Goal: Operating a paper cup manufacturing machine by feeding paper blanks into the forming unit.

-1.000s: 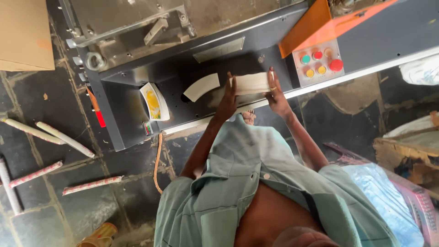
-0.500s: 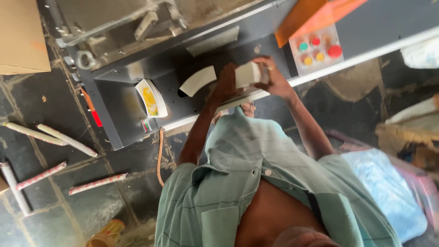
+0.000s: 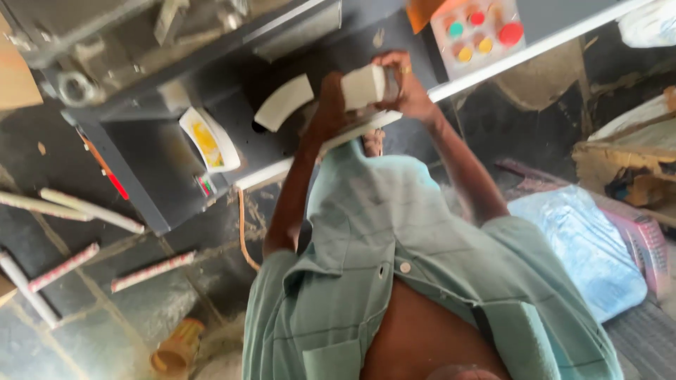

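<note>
You stand at a big dark grey machine (image 3: 176,169) with a panel of coloured buttons (image 3: 482,32). Both your hands hold a white stack of paper pieces (image 3: 362,86) just above the machine's flat top. Your left hand (image 3: 325,105) grips its left side, and your right hand (image 3: 405,88) wraps its right end. A curved white piece (image 3: 283,102) lies just beside the stack.

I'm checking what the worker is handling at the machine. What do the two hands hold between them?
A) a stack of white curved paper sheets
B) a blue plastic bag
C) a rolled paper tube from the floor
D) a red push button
A: the left hand and right hand clasp a white stack of paper sheets above the dark machine table.
</note>
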